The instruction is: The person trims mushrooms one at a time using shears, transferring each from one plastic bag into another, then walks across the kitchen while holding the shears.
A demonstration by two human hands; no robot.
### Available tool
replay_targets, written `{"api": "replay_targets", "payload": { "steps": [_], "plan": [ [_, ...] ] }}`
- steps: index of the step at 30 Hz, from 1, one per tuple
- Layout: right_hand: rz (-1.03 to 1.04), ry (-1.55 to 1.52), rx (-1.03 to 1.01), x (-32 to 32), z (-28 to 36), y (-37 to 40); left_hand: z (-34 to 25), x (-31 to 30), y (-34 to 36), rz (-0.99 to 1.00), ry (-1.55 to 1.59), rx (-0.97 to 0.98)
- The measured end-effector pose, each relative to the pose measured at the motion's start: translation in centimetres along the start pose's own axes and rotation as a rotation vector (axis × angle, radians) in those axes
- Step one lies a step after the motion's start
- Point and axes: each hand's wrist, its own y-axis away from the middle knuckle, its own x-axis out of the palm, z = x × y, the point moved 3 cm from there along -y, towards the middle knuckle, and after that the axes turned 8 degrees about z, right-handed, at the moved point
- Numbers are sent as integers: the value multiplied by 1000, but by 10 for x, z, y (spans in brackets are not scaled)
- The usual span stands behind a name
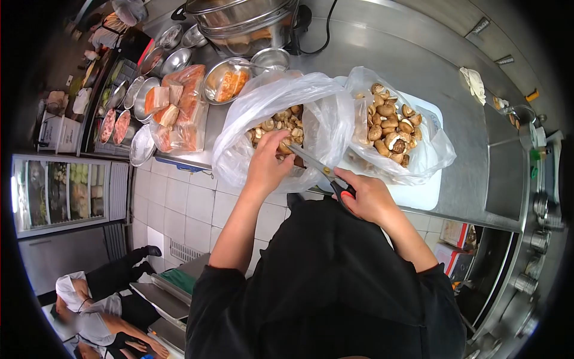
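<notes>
From my remote view, the left hand [269, 164] pinches a mushroom [284, 145] over the left plastic bag [329, 122]; the right hand [372, 198], nearer me, curls its fingers around scissors [326, 171] slanting far-left toward it.

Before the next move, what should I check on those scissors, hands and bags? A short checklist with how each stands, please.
1. Scissors in hand: ok, the right hand holds them by the handles.
2. Mushroom held: ok, it appears pinched in the left hand.
3. Fingers well clear of the blades: not ok, the left hand's fingers are close to the tips.
4. Left bag open: ok, mushrooms show inside.
5. Right bag open: ok, its mushrooms are in plain view.
6. Blades fully shut: cannot tell, the tips are too small to make out.
</notes>
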Motion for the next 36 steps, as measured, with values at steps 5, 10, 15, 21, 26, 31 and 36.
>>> {"api": "replay_targets", "payload": {
  "steps": [5, 10, 15, 21, 26, 31, 36],
  "plan": [
    [36, -80, 74, 7, -4, -5, 5, 2, -4, -16, 77, -80],
    [96, -498, 202, 2, -16, 4, 15, -6, -6, -97, 211, -159],
    [203, -626, 185, 4, -38, 14, 22, -2, -5, -45, 311, -82],
    [234, -673, 122, -3, -33, 10, 1, 6, -8, 116, 354, 30],
    [233, -656, 117, -1, -32, 7, 4, 8, -11, 168, 451, 53],
    [230, -632, 175, 1, -31, 12, -8, -7, -12, 208, 416, 64],
    [119, -590, 138, -4, -20, 22, -10, 2, -15, 145, 420, -1]
  ]
}}
